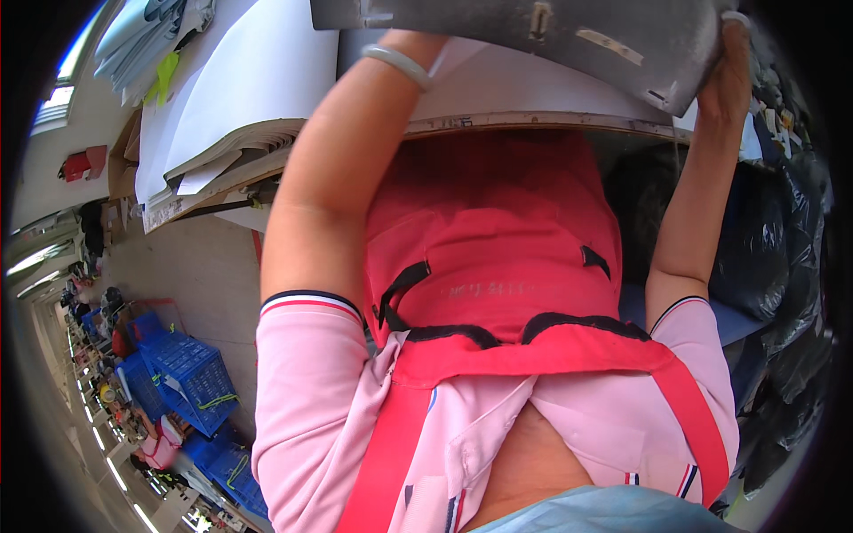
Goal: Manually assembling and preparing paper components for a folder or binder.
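Note:
A dark grey panel, slightly curved, with a small slot and a strip of tape on its face, is held up at the top of the head view. My right hand grips its right edge, partly hidden by the panel's corner. My left forearm, with a pale bangle at the wrist, reaches behind the panel, so the left hand itself does not show. Beneath the panel lies a white-covered worktable with a worn front edge.
A thick stack of large white paper sheets curls at the table's left, with folded grey cloth beyond. Black plastic bags crowd the right side. Blue crates stand on the floor at left, near another person.

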The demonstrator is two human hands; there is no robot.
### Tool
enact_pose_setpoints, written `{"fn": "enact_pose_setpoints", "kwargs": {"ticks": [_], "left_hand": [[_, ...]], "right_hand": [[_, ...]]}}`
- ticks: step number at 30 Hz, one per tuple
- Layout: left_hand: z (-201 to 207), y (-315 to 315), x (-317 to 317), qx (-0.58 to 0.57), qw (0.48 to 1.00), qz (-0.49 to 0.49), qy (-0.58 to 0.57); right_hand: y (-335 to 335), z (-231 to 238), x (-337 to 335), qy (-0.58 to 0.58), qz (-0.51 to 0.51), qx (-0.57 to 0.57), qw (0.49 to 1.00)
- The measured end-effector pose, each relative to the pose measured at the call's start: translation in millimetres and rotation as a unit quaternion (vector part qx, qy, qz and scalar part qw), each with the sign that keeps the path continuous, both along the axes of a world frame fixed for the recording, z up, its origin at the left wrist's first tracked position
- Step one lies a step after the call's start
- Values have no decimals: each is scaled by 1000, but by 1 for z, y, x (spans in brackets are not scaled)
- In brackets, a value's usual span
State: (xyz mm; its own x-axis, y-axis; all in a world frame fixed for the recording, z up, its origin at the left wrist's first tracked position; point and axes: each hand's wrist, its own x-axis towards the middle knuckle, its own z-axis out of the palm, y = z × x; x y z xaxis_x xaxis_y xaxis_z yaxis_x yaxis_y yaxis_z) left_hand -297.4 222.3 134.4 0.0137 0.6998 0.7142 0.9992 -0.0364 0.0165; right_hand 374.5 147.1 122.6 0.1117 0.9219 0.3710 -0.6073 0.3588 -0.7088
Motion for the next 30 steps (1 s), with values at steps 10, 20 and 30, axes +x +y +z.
{"fn": "enact_pose_setpoints", "kwargs": {"ticks": [10, 20, 30], "left_hand": [[-17, -120, 8, 76, 835, 54, -543], [-148, -245, -69, 59, 669, 160, -723], [-146, -298, -20, 70, 684, 63, -724]], "right_hand": [[34, -85, 92, -33, 47, -156, 986], [79, -123, 49, -260, 108, -185, 942], [27, -118, 106, -709, -301, -66, 635]]}}
